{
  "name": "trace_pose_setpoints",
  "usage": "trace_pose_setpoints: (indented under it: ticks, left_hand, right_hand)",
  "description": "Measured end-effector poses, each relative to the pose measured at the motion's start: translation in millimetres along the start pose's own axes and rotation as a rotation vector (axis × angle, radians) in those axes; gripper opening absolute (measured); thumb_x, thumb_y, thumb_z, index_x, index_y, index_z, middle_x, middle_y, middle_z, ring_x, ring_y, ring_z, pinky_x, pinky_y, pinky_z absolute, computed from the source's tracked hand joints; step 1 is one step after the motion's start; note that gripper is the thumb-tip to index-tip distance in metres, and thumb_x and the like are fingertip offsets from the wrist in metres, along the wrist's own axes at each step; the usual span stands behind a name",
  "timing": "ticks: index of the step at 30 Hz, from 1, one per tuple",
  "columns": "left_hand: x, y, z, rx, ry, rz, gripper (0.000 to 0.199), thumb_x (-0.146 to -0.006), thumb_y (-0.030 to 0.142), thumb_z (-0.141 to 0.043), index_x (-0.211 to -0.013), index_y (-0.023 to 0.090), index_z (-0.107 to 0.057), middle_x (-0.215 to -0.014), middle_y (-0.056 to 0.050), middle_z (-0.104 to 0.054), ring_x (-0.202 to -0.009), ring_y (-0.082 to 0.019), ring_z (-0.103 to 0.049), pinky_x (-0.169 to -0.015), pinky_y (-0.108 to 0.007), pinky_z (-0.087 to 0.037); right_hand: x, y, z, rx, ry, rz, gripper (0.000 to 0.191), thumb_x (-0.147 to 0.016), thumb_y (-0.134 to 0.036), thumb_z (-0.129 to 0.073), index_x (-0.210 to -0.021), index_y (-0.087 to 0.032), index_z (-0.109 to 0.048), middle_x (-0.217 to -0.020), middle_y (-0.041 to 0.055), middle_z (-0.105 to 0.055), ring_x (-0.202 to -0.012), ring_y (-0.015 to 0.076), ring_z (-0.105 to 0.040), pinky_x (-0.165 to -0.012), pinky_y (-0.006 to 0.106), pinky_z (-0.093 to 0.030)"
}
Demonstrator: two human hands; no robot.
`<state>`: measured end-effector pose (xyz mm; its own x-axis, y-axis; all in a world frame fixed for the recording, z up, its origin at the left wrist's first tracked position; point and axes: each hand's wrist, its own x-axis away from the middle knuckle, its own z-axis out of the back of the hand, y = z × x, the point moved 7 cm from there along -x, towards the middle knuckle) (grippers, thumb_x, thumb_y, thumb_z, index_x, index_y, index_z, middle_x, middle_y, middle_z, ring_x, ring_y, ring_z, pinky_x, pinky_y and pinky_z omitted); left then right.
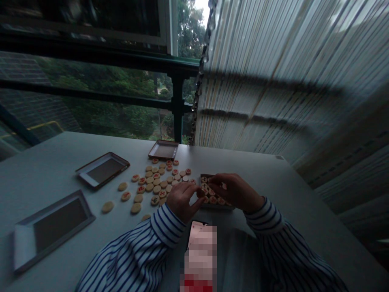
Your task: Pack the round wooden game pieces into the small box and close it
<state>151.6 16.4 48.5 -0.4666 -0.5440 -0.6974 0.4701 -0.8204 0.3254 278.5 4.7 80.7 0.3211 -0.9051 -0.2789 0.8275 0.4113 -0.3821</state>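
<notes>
Round cream discs [156, 182], some red-marked, lie on the white table [291, 182] beyond my left hand [181, 199] and in the shallow grey rectangular box [220, 207] under my right hand [238, 190]. My left hand pinches one disc [201, 194]; whether my bent right hand holds something, I cannot tell.

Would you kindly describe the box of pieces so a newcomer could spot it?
On the white table, look right of the loose round pieces. There, under the right hand, sits a shallow box; unlike the three trays farther left, it holds rows of pieces.
</notes>
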Motion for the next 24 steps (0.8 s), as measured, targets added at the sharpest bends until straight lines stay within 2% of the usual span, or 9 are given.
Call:
trace_pose_setpoints:
  ticks: [4,7,12,17,24]
  left_hand:
    - [-0.2,2.6,-1.0,0.009,-0.001,-0.001,0.010,-0.071,0.026,-0.058,-0.078,0.019,-0.058,-0.074,-0.004,-0.066,-0.076,-0.020,-0.060,-0.070,-0.034,-0.045]
    - [0.5,5.4,1.3,0.025,0.048,-0.017,0.014,-0.070,0.025,-0.058,-0.082,0.018,-0.057,-0.073,-0.004,-0.066,-0.074,-0.020,-0.060,-0.068,-0.034,-0.046]
    - [2.8,7.2,2.4,0.015,0.099,-0.031,0.020,-0.070,0.024,-0.056,-0.089,0.016,-0.056,-0.076,-0.006,-0.066,-0.074,-0.020,-0.061,-0.066,-0.033,-0.047]
    - [3.5,6.6,2.0,0.018,0.112,-0.019,0.019,-0.070,0.026,-0.056,-0.087,0.017,-0.056,-0.076,-0.006,-0.066,-0.075,-0.020,-0.061,-0.067,-0.033,-0.048]
    - [5.3,-6.0,-2.9,0.138,0.086,0.119,0.025,-0.067,0.028,-0.063,-0.088,0.017,-0.055,-0.076,-0.005,-0.066,-0.071,-0.018,-0.062,-0.066,-0.032,-0.050]
  right_hand:
    - [-0.4,-5.4,-4.2,-0.072,-0.055,-0.012,0.016,-0.081,-0.026,-0.048,-0.084,-0.017,-0.062,-0.072,0.0022,-0.064,-0.063,0.0099,-0.055,-0.060,0.021,-0.039]
    - [-0.7,-8.8,-8.8,-0.142,-0.092,-0.009,0.017,-0.081,-0.027,-0.049,-0.083,-0.018,-0.062,-0.073,0.0015,-0.064,-0.064,0.0095,-0.056,-0.061,0.021,-0.040]
    - [-0.7,-11.0,-14.8,-0.257,-0.123,-0.007,0.017,-0.082,-0.028,-0.048,-0.086,-0.018,-0.062,-0.074,0.0011,-0.065,-0.066,0.0093,-0.058,-0.062,0.021,-0.041]
    - [-0.6,-10.3,-16.3,-0.319,-0.134,-0.020,0.015,-0.081,-0.025,-0.049,-0.086,-0.017,-0.061,-0.075,0.0018,-0.066,-0.067,0.0098,-0.059,-0.063,0.021,-0.043]
    - [-1.8,-11.4,-12.8,-0.298,-0.103,-0.009,0.015,-0.081,-0.026,-0.050,-0.087,-0.017,-0.061,-0.076,0.0014,-0.065,-0.066,0.0093,-0.058,-0.062,0.021,-0.043]
